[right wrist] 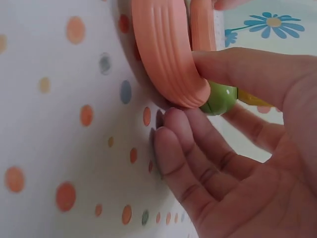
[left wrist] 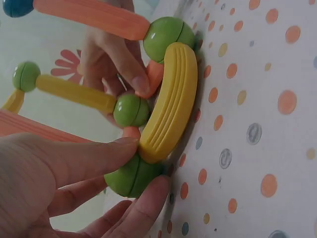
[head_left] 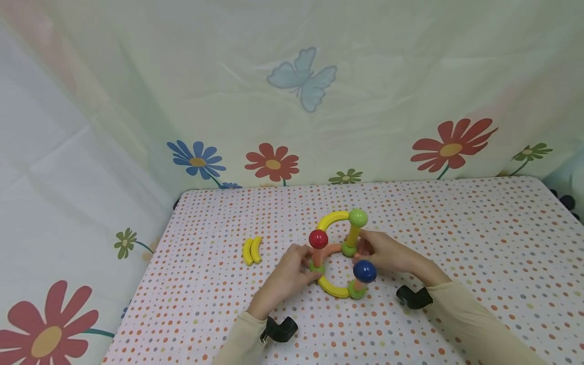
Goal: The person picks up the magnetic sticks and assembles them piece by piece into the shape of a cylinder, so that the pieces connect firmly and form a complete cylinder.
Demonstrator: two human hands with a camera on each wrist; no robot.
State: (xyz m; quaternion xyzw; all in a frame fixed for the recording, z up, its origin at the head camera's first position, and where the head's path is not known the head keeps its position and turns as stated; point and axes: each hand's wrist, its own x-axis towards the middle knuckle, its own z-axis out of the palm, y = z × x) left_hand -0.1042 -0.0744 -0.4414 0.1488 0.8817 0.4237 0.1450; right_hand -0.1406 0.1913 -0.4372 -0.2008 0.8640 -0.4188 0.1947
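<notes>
A toy frame of coloured sticks and balls stands on the table. Its base ring has a yellow curved stick point(head_left: 333, 289), orange curved sticks point(right wrist: 166, 49) and green balls point(left wrist: 131, 110). Three uprights carry a red ball point(head_left: 318, 239), a light green ball point(head_left: 358, 218) and a blue ball point(head_left: 365, 271). From the light green ball another yellow curved stick point(head_left: 333, 219) reaches left. My left hand point(head_left: 289, 268) pinches the green base ball point(left wrist: 130, 177) below the red-topped upright. On the right side, my right hand point(head_left: 388, 252) pinches an orange curved stick near the back green ball point(right wrist: 221, 98).
Two small yellow curved sticks point(head_left: 252, 250) lie side by side left of the frame. The table point(head_left: 456, 223) has a dotted cover. Behind it hangs a flowered curtain point(head_left: 365, 142). Each wrist bears a black camera mount point(head_left: 279, 329).
</notes>
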